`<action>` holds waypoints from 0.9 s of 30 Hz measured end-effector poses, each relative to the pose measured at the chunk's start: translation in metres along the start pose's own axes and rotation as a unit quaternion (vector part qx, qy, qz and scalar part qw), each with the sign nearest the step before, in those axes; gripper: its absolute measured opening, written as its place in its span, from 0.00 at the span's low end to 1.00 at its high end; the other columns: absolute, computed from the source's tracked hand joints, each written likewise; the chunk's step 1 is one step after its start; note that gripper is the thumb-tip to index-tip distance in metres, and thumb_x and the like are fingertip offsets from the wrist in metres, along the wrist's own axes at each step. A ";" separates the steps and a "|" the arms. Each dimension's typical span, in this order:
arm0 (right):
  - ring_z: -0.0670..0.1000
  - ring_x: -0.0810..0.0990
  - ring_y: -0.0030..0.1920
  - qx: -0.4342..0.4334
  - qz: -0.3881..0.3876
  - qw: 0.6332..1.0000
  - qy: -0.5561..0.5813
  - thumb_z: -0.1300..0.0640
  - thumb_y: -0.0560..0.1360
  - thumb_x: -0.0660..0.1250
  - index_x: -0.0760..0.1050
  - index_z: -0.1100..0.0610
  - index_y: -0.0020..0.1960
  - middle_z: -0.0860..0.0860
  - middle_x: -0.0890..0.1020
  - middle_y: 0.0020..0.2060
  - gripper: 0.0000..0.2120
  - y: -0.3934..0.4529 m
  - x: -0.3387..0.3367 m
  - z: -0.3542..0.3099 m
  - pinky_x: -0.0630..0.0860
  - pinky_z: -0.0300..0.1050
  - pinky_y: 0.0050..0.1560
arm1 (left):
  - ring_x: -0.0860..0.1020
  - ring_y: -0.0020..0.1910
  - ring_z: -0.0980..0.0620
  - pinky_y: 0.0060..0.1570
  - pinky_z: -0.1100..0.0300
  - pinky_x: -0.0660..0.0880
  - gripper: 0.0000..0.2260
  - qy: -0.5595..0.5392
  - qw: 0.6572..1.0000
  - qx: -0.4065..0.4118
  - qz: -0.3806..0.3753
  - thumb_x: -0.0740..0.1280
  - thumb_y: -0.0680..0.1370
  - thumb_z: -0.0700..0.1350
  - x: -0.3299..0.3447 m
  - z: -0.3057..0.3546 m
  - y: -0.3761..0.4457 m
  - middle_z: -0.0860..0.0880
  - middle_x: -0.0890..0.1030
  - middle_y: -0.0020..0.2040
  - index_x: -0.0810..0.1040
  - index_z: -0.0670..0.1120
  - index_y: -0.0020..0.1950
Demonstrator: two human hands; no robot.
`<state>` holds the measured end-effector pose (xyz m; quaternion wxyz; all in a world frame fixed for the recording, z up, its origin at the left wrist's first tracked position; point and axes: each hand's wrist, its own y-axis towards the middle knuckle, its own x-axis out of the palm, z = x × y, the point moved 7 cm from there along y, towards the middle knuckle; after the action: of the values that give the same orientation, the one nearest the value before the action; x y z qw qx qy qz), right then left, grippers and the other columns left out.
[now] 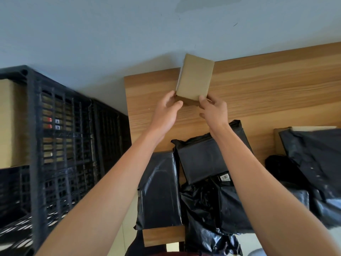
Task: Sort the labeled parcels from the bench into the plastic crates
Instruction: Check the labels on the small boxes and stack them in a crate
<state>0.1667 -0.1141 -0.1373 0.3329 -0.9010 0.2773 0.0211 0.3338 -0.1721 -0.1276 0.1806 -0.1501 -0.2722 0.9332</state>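
Note:
A small brown cardboard box [195,78] is held up over the far end of the wooden bench [258,93]. My left hand [166,111] grips its lower left corner and my right hand [214,111] grips its lower right corner. Several black plastic-wrapped parcels [203,159] lie on the near part of the bench; one shows a white barcode label [224,176]. Black plastic crates [60,137] stand stacked at the left, with a cardboard box [11,122] inside the upper one.
A pale blue wall [129,34] runs behind the bench and crates. More black parcels [313,156] and a flat cardboard box [278,139] sit at the right. A narrow gap separates the crates from the bench's left edge.

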 end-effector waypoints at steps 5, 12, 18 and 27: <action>0.46 0.84 0.60 0.017 -0.021 0.989 0.146 0.54 0.85 0.64 0.78 0.54 0.70 0.47 0.85 0.61 0.14 -0.033 -0.001 0.017 0.81 0.48 0.57 | 0.76 0.66 0.54 0.62 0.47 0.80 0.22 -0.160 0.985 -0.058 0.039 0.66 0.83 0.58 -0.003 0.000 -0.022 0.58 0.77 0.66 0.71 0.55 0.76; 0.50 0.79 0.68 -0.003 -0.106 0.976 0.191 0.58 0.86 0.62 0.75 0.54 0.73 0.49 0.83 0.66 0.16 -0.073 0.006 0.024 0.76 0.53 0.65 | 0.84 0.60 0.44 0.56 0.43 0.83 0.18 -0.280 0.953 -0.108 -0.027 0.68 0.81 0.60 0.004 0.002 -0.053 0.47 0.85 0.61 0.78 0.54 0.69; 0.47 0.78 0.70 -0.038 -0.049 0.989 0.132 0.53 0.83 0.69 0.69 0.49 0.78 0.47 0.77 0.72 0.25 -0.091 -0.022 0.004 0.79 0.51 0.63 | 0.84 0.60 0.48 0.59 0.39 0.82 0.16 -0.218 0.976 -0.023 0.018 0.70 0.81 0.56 -0.022 0.012 -0.070 0.50 0.85 0.61 0.78 0.53 0.66; 0.51 0.83 0.63 -0.096 -0.060 0.984 0.139 0.42 0.83 0.66 0.65 0.48 0.80 0.49 0.80 0.68 0.29 -0.112 -0.034 -0.045 0.85 0.54 0.56 | 0.73 0.71 0.59 0.66 0.50 0.78 0.29 0.076 0.970 0.209 0.098 0.75 0.76 0.54 -0.062 0.037 -0.103 0.59 0.76 0.72 0.73 0.53 0.76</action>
<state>0.1885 -0.0555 -0.0286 0.2035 -0.9380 0.2632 -0.0972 0.4014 -0.1343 -0.0288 0.1361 -0.2050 -0.0410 0.9684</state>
